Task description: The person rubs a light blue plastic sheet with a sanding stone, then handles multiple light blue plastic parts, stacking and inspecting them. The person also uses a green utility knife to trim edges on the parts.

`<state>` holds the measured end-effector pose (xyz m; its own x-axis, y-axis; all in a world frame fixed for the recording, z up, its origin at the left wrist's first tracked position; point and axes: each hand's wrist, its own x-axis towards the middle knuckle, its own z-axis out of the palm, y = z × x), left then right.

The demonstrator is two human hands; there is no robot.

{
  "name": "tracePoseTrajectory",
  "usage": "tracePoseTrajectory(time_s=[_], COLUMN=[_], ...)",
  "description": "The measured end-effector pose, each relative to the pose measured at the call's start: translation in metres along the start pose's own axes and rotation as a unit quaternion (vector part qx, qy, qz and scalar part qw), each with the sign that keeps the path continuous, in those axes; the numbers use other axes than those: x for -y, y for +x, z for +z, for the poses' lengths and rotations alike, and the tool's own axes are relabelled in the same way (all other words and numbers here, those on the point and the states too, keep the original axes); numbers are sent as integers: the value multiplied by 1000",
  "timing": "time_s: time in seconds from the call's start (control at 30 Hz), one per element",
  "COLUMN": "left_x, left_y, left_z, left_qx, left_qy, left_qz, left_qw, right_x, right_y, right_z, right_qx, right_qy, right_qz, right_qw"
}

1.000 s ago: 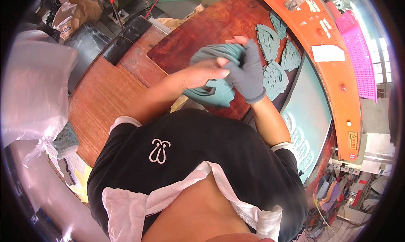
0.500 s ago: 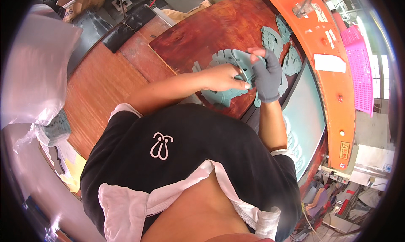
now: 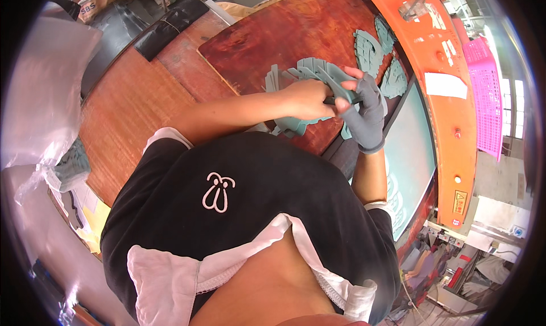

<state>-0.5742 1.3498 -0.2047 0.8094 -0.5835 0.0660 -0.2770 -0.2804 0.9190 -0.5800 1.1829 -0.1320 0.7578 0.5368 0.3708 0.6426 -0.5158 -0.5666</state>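
A grey-green moulded piece (image 3: 336, 80), like a shoe sole with a notched edge, is tilted up off the red-brown board (image 3: 250, 42). My bare left hand (image 3: 310, 98) is closed on its near edge. My right hand (image 3: 367, 113), in a grey fingerless glove, pinches the right end between thumb and fingers. Under and behind my left hand lie more grey-green pieces (image 3: 293, 126), partly hidden by my wrist. Loose pieces of the same kind (image 3: 368, 52) rest farther off at the board's right side.
An orange machine frame (image 3: 443, 113) curves along the right, with a pale green sheet (image 3: 418, 155) inside it. Beyond hangs a pink plastic basket (image 3: 482, 93). To the left are a wooden table (image 3: 125, 121), a black roll (image 3: 170, 29) and a clear plastic bag (image 3: 45, 87).
The held piece has turned and tilted between my hands. My right hand has shifted slightly down, its thumb now showing near my left fingers. My left hand has moved slightly up.
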Motion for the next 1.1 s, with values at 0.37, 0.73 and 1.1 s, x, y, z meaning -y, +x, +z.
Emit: tracePoseTrajectory(time_s=[0.37,0.73,1.1], left_x=[13,18,48], left_y=[-3,4,-6], left_z=[-4,-17,-42], left_qx=[102,-71,-183], left_qy=[-294,-602,-582], left_qz=[3,3,16], left_qw=[950,796,792], right_x=[-8,-1,-45], right_y=[9,-4,-53], right_z=[43,56,29], right_qx=[-129,-46,-97], right_qy=[19,119,-88], right_qz=[38,173,11], right_qw=[991,977,991])
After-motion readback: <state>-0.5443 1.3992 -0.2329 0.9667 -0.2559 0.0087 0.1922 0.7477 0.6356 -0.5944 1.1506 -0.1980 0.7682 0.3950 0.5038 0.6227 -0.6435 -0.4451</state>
